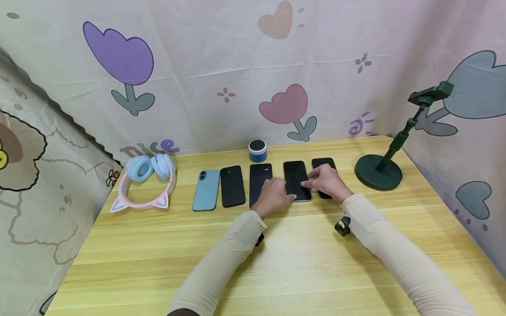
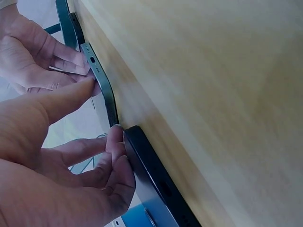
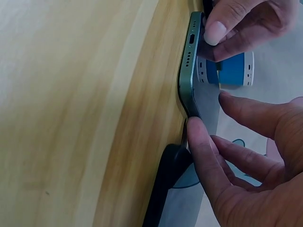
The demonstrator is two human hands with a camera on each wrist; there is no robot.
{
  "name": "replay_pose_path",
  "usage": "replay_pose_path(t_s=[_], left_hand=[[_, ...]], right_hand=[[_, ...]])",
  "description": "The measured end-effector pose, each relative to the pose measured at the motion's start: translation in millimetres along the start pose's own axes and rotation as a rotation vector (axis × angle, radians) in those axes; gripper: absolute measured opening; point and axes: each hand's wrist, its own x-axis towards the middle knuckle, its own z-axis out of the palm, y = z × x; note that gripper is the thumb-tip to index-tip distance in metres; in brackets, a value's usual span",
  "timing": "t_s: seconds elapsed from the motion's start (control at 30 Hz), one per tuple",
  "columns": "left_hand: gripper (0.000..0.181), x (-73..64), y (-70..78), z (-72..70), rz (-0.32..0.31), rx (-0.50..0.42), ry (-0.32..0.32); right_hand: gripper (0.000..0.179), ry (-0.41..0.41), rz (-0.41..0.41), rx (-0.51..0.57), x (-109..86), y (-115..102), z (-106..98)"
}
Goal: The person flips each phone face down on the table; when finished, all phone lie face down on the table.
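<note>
Five phones lie in a row on the table. My left hand (image 1: pixel 272 196) overlaps the lower part of a dark phone (image 1: pixel 258 174); its thumb reaches the near left corner of a green-edged phone (image 1: pixel 295 173), screen up. In the left wrist view, its bent fingers (image 2: pixel 120 177) sit between these two phones. My right hand (image 1: pixel 327 181) leans in from the other side, fingertips touching the green-edged phone's right edge, as the right wrist view shows. Partly under that hand lies a black phone (image 1: pixel 323 163). Neither hand is wrapped around a phone.
A light blue phone (image 1: pixel 206 190) and another black phone (image 1: pixel 233 186) lie to the left, near cat-ear headphones (image 1: pixel 144 204). Behind the row stands a small blue and white cylinder (image 1: pixel 258 151). At the right is a dark green stand (image 1: pixel 378 172); a patterned cloth backs the table.
</note>
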Motion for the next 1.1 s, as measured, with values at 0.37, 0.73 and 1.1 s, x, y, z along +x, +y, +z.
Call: replay_pose_path(t_s=[0.37, 0.73, 1.1], left_hand=[[0.035, 1.5, -2.3, 3.2, 0.029, 0.023, 0.024], [0.033, -1.2, -0.5, 2.4, -0.043, -0.082, 0.018], [0.037, -4.6, -1.9, 0.4, -0.053, -0.124, 0.046]], right_hand=[[0.049, 0.022, -0.024, -0.055, 0.1, -1.9, 4.0], [0.046, 0.016, -0.005, -0.052, -0.3, -4.5, 6.3], [0.053, -0.014, 0.004, -0.005, 0.0, -5.6, 5.6]])
